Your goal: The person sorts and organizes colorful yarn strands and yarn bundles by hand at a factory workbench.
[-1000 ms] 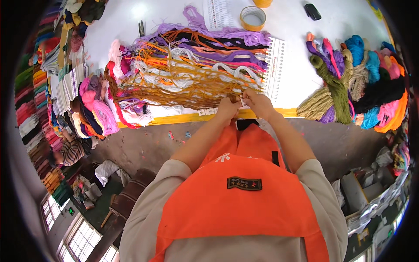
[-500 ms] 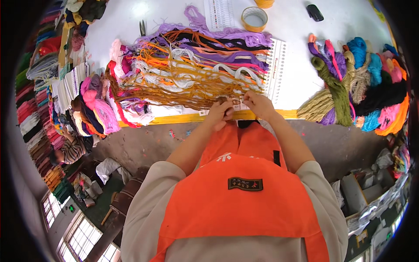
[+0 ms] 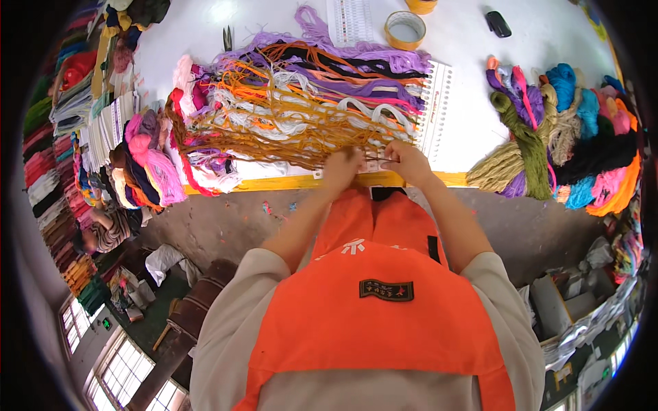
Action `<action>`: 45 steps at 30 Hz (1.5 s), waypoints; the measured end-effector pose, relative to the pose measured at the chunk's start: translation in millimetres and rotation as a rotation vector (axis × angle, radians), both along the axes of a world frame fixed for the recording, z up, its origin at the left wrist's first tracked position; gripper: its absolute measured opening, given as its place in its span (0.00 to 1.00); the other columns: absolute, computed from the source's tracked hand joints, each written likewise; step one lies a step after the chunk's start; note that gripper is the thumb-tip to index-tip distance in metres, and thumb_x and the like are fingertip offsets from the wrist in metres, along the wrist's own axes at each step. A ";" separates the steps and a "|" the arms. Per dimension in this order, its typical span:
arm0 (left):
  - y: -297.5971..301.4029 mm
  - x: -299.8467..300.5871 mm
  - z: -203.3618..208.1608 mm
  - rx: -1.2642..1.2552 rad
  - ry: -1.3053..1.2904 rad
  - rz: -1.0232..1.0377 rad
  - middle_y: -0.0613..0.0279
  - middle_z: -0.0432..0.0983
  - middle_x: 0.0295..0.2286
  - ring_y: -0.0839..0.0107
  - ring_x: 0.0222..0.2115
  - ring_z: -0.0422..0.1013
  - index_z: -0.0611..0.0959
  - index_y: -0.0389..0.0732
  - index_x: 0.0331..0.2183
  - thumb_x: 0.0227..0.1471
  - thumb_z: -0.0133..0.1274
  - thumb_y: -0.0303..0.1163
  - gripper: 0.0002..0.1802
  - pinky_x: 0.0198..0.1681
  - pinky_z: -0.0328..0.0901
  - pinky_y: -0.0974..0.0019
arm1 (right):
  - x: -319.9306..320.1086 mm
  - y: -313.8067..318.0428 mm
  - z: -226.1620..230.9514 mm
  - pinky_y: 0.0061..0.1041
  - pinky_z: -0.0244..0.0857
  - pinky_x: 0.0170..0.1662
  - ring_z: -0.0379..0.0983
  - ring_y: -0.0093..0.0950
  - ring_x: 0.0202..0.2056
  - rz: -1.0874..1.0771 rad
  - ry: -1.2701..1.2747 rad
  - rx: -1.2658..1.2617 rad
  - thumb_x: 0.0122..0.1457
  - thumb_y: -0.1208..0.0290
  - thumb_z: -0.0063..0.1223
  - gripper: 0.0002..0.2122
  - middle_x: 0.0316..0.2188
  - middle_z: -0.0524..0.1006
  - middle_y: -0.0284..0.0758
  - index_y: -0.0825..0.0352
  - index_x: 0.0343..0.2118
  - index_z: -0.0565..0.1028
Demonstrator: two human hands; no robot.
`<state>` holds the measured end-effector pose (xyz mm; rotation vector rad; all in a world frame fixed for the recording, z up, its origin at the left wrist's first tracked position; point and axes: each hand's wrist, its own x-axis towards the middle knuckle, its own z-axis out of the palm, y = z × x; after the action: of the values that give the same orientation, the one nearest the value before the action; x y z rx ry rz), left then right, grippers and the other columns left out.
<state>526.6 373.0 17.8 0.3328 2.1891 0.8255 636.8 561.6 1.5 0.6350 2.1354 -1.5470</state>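
Note:
At the table's near edge, my right hand [image 3: 407,164] pinches a dark brown thread [image 3: 373,160] beside the bottom of a white hole-edged card [image 3: 433,113]. Just left of it, my left hand [image 3: 343,168] is smeared by motion, its fingers curled with a brown blur of thread at their tips. The brown strand spans the short gap between both hands. Beyond them lies a wide spread of thread hanks [image 3: 301,103] in golden brown, white, orange, black and purple, their right ends at the card's holes. Small white tabs with holes show below the brown strand.
Scissors [image 3: 227,38], a tape roll [image 3: 405,31], a printed sheet [image 3: 349,22] and a black mouse-shaped object [image 3: 497,24] lie farther back. Yarn skeins are heaped at right [image 3: 531,127] and left [image 3: 154,164]. At far left another person [image 3: 113,229] wears a striped top.
My left hand has moved slightly up and turned, its fingers now blurred. The right hand stays almost in place, with the brown strand now stretched between the two. The view has shifted slightly.

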 end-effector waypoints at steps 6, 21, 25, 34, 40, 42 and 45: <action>-127.0 -126.7 76.9 0.484 -0.656 0.913 0.73 0.64 0.18 0.87 0.10 0.48 0.72 0.46 0.25 0.55 0.50 0.30 0.07 0.09 0.43 0.80 | 0.3 -2.5 0.3 0.34 0.64 0.33 0.74 0.32 0.30 0.010 -0.050 0.149 0.49 0.62 0.63 0.13 0.23 0.75 0.32 0.61 0.34 0.73; -76.9 -52.8 173.6 1.040 -0.813 0.575 0.52 0.67 0.54 0.63 0.55 0.63 0.68 0.31 0.54 0.64 0.35 0.45 0.28 0.54 0.61 0.57 | -13.5 -59.8 42.9 0.30 0.67 0.38 0.73 0.32 0.32 -0.133 0.308 0.347 0.52 0.67 0.60 0.13 0.33 0.75 0.37 0.68 0.37 0.73; -81.5 -36.9 199.2 1.124 -0.835 0.573 0.55 0.59 0.59 0.62 0.58 0.59 0.63 0.31 0.57 0.65 0.35 0.45 0.30 0.60 0.57 0.50 | -45.0 -99.6 156.4 0.18 0.64 0.32 0.69 0.18 0.28 -0.407 0.305 -0.111 0.55 0.72 0.59 0.08 0.27 0.75 0.30 0.68 0.35 0.75; -100.4 -20.5 226.3 0.888 -0.462 0.410 0.69 0.74 0.28 0.80 0.27 0.69 0.77 0.33 0.47 0.64 0.40 0.40 0.22 0.29 0.63 0.76 | -58.6 -156.8 233.6 0.16 0.64 0.34 0.71 0.15 0.30 -0.410 0.481 -0.550 0.56 0.75 0.58 0.04 0.29 0.77 0.26 0.69 0.33 0.78; -113.3 -21.9 227.1 0.940 -0.439 0.440 0.69 0.73 0.24 0.80 0.23 0.67 0.79 0.34 0.39 0.65 0.39 0.43 0.22 0.27 0.63 0.75 | -51.1 -167.1 234.6 0.14 0.61 0.28 0.70 0.14 0.27 -0.457 0.423 -0.633 0.58 0.73 0.56 0.05 0.34 0.78 0.27 0.67 0.34 0.76; -112.8 -20.3 241.2 0.989 -0.501 0.451 0.64 0.75 0.29 0.77 0.28 0.70 0.79 0.32 0.41 0.65 0.38 0.43 0.23 0.32 0.66 0.73 | -50.8 -168.6 235.1 0.14 0.60 0.26 0.69 0.14 0.26 -0.476 0.432 -0.638 0.58 0.72 0.56 0.05 0.39 0.78 0.28 0.66 0.35 0.76; -118.5 -22.7 245.0 1.070 -0.635 0.430 0.57 0.76 0.38 0.71 0.36 0.73 0.76 0.29 0.45 0.66 0.35 0.43 0.25 0.42 0.68 0.67 | -50.0 -168.9 243.8 0.11 0.59 0.26 0.67 0.13 0.24 -0.536 0.369 -0.741 0.60 0.72 0.54 0.05 0.35 0.78 0.29 0.66 0.36 0.75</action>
<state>503.9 254.4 262.7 0.0631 1.0799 1.9917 586.9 392.7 245.2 0.7110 1.4494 -2.7192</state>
